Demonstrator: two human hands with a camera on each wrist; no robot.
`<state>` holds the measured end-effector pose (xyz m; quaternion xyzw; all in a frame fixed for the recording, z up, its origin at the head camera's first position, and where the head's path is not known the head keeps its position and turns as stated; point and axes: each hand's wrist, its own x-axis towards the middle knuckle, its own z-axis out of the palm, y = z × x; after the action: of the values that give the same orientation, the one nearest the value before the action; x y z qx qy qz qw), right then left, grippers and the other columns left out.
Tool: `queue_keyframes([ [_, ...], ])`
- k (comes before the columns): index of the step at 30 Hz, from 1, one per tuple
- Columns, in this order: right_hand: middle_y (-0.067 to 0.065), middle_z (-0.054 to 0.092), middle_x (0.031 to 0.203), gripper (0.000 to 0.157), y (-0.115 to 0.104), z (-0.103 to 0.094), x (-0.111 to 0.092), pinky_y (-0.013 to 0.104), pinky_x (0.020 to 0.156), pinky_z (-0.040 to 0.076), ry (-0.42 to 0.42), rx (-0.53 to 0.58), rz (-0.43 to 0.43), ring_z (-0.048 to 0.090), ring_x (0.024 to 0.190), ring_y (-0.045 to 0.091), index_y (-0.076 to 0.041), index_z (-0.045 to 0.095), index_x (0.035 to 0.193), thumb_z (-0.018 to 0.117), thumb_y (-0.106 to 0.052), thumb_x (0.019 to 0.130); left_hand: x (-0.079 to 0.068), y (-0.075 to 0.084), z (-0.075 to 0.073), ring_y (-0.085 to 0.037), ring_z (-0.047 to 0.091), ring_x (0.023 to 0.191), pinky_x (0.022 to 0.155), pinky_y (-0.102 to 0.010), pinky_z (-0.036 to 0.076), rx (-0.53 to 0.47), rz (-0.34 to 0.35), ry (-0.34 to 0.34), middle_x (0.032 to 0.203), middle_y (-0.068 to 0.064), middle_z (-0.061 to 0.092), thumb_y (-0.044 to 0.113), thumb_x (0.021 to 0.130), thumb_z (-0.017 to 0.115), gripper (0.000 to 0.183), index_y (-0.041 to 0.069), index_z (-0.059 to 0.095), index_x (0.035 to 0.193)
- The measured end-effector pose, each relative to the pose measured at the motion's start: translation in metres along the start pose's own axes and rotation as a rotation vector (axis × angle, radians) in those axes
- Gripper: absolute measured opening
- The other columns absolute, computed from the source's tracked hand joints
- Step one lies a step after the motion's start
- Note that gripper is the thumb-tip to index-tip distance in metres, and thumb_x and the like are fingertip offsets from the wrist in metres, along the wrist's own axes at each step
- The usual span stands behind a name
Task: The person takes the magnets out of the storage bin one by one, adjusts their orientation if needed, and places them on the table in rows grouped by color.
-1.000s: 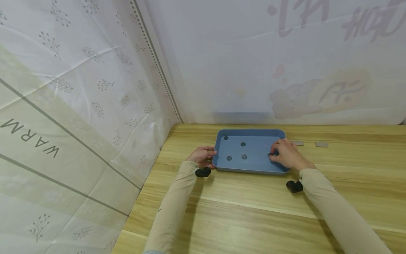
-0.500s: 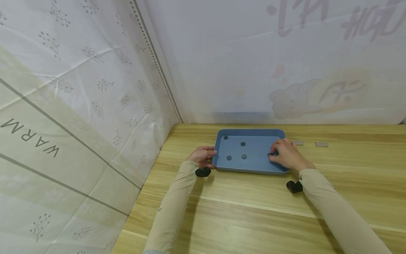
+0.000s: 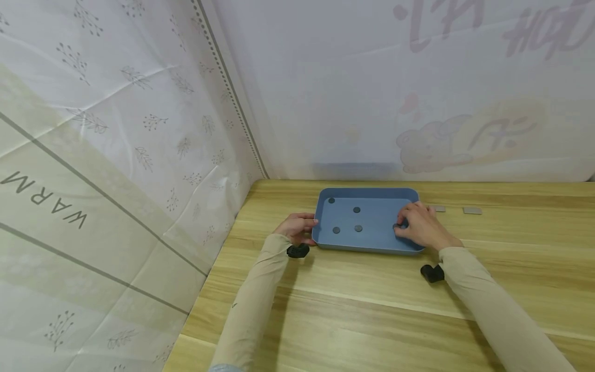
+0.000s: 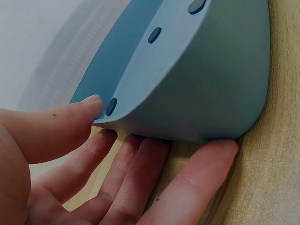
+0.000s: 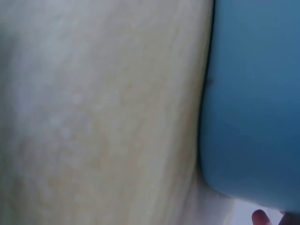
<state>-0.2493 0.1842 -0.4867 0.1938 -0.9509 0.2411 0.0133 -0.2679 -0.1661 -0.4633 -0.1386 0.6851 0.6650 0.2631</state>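
A shallow blue tray sits on the table, with several small dark grey round discs spread over its floor. At the tray's left end, my left hand holds the wall; in the left wrist view its thumb lies over the rim and the fingertips touch the outer side. Reaching over the right end, my right hand pinches another dark disc between thumb and fingers, low over the tray floor. The right wrist view shows mostly the tray's outer wall, with only fingertips at the bottom corner.
Two flat grey rectangular pieces lie on the wooden table to the right of the tray, one partly behind the right hand. A printed curtain hangs along the table's back edge and left side.
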Motion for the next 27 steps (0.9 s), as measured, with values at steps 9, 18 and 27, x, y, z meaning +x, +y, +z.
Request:
queue_keyframes([
  [9, 0.008, 0.067, 0.095, 0.014, -0.0023, -0.0006, -0.0017, 0.059, 0.090, 0.022, 0.020, 0.004, -0.007, 0.048, 0.104, 0.035, -0.013, 0.067, 0.087, 0.076, -0.022, 0.082, 0.0052, -0.0018, -0.0012, -0.024, 0.062, 0.095, 0.081, -0.053, 0.055, 0.000, -0.006, 0.009, 0.113, -0.016, 0.062, 0.005, 0.094, 0.060, 0.047, 0.002, 0.047, 0.139],
  [18, -0.001, 0.066, 0.082, 0.011, -0.0030, -0.0003, -0.0034, 0.059, 0.094, 0.022, 0.031, 0.003, -0.049, 0.053, 0.092, 0.028, -0.016, 0.064, 0.087, 0.075, -0.016, 0.084, 0.0055, -0.0018, -0.0012, -0.024, 0.062, 0.096, 0.083, -0.054, 0.054, -0.003, -0.006, 0.007, 0.115, -0.017, 0.063, 0.006, 0.095, 0.059, 0.045, 0.002, 0.048, 0.138],
  [27, 0.000, 0.066, 0.084, 0.009, -0.0026, -0.0037, -0.0068, 0.061, 0.097, 0.019, 0.043, 0.031, -0.040, 0.052, 0.093, 0.028, -0.015, 0.061, 0.087, 0.069, -0.014, 0.089, 0.0048, -0.0012, -0.0007, -0.026, 0.060, 0.100, 0.092, -0.060, 0.049, -0.021, -0.002, 0.002, 0.118, -0.019, 0.061, 0.004, 0.094, 0.058, 0.046, 0.000, 0.047, 0.139],
])
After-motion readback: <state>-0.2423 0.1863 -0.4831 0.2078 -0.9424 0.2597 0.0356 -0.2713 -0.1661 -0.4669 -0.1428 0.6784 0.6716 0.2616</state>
